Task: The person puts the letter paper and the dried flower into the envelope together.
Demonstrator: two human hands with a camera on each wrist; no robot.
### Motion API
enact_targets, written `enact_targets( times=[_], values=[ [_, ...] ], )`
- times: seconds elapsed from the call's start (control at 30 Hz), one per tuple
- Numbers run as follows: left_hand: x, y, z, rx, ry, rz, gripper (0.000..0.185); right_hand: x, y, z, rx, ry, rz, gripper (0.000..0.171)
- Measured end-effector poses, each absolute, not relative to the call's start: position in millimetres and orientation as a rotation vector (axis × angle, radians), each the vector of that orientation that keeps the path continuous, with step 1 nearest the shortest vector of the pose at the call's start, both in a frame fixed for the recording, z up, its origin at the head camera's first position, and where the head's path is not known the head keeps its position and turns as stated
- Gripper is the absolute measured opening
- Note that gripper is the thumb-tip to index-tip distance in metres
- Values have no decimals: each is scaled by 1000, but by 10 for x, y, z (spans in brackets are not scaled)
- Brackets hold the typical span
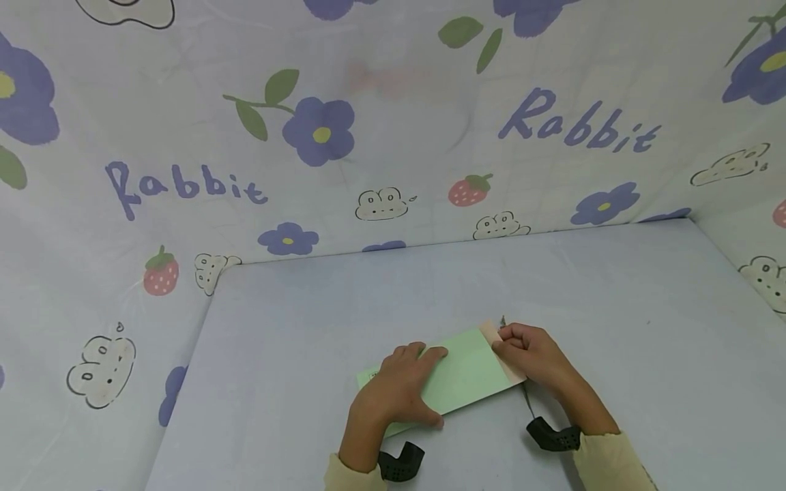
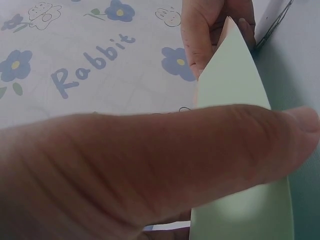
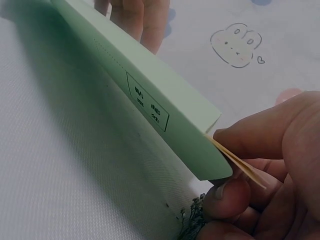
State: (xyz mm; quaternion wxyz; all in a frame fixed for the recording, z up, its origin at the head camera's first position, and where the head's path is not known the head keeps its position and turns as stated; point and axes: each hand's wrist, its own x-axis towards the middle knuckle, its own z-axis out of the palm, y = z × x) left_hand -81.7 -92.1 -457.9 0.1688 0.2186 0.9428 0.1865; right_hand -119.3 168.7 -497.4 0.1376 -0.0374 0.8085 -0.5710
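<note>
Left hand (image 1: 399, 392) flat, pressing envelope (image 1: 457, 378) onto table (image 1: 307, 327) near its front edge. Right hand (image 1: 531, 354) pinches the peach sheet (image 1: 491, 334) at envelope's end.

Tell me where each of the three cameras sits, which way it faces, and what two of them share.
Head: worn on the head, looking forward and down at the table; shows both hands, left hand and right hand, on the green envelope.
Left wrist: looks along the left thumb towards the right hand.
Right wrist: looks past the right hand's fingers, which pinch a peach flap, towards the left fingers.
All three share the envelope.
</note>
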Motion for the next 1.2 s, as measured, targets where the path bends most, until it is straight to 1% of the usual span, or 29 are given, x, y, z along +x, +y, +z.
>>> enact_targets(
  times=[0.73, 1.2],
  values=[
    [-811, -921, -4591, 642, 2699, 524, 98, -1181, 1701, -4963, -112, 2287, -1656, 29],
    [-813, -918, -4588, 641, 2701, 525, 98, -1197, 1706, -4979, -120, 2293, -1647, 26]
  ],
)
